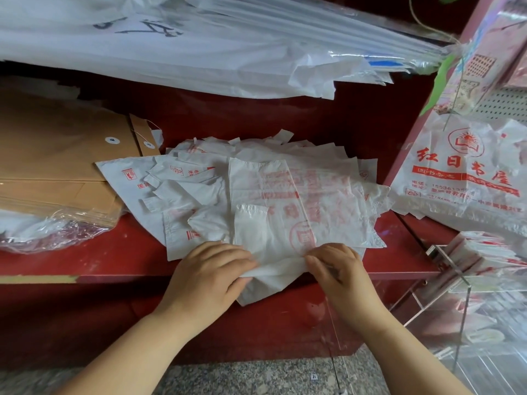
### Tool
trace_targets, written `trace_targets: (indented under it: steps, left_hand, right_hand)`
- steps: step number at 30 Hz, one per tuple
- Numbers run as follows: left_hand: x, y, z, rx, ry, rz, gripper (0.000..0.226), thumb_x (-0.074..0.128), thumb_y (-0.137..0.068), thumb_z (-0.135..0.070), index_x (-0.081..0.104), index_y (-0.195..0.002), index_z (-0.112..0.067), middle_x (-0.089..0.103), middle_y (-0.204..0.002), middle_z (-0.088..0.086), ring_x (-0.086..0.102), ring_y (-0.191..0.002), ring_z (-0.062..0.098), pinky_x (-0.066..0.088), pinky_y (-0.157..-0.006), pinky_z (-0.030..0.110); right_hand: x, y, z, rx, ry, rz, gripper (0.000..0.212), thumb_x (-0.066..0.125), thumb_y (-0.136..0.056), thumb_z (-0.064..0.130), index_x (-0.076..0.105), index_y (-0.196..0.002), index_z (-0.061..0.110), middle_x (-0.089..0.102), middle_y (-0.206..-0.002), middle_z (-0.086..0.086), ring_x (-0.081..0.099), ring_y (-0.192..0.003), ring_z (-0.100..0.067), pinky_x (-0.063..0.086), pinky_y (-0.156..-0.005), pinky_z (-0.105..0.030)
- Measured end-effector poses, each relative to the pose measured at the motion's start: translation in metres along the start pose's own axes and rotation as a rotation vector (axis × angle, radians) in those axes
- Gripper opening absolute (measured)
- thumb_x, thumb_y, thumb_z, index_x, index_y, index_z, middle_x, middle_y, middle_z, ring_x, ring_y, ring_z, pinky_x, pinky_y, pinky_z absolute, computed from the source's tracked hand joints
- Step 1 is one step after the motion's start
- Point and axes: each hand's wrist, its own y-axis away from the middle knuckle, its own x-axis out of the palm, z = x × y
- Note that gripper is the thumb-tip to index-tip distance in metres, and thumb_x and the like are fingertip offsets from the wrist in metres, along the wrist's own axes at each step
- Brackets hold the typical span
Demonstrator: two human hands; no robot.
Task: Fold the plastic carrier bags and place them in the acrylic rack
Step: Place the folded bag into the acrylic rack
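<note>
Squarely — bag [275,238] between left hand [211,270], right hand [340,270]

Dark red shelf [114,258], its surface scuffed and flecked with white marks, with a pale strip along the front edge at left. Back panel [356,121] is the same red and in shadow. Floor [256,377] below is speckled grey stone. A stack of brown string-tie envelopes [57,155] lies on the shelf at left, with crumpled clear film [48,232] just in front. Large white sheets [171,58] overhang from above. A white perforated panel [502,105] stands at far right. Lighting is even.
</note>
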Motion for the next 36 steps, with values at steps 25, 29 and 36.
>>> trace_targets:
  steps: [25, 29, 36]
  left_hand:
    - [-0.011, 0.006, 0.011, -0.103, 0.317, -0.017, 0.055, 0.036, -0.092, -0.052, 0.074, -0.086, -0.013, 0.063, -0.093, -0.014, 0.053, -0.104, -0.001, 0.025, -0.103, 0.009]
    - [-0.013, 0.007, 0.006, -0.111, 0.282, 0.029, 0.049, 0.049, -0.079, -0.059, 0.073, -0.089, -0.018, 0.061, -0.097, -0.018, 0.050, -0.106, -0.002, 0.017, -0.106, 0.009]
    - [-0.015, 0.000, -0.005, -0.461, 0.463, 0.010, 0.027, 0.070, -0.071, -0.042, 0.073, -0.090, -0.023, 0.068, -0.086, -0.025, 0.054, -0.095, -0.009, 0.039, -0.080, 0.002]
  right_hand:
    - [-0.006, 0.001, -0.008, -0.310, 0.199, 0.230, 0.040, 0.052, -0.074, 0.027, 0.058, -0.113, 0.021, 0.056, -0.115, 0.014, 0.046, -0.116, 0.001, 0.013, -0.109, -0.014]
    - [-0.007, 0.001, -0.004, -0.197, 0.100, 0.197, 0.035, 0.045, -0.077, 0.024, 0.069, -0.099, 0.013, 0.068, -0.098, 0.007, 0.056, -0.098, -0.006, 0.038, -0.091, -0.013]
    - [-0.008, -0.001, 0.007, 0.152, -0.180, 0.102, 0.025, 0.062, -0.084, 0.005, 0.062, -0.071, 0.026, 0.062, -0.069, -0.016, 0.049, -0.060, -0.014, 0.038, -0.057, -0.030]
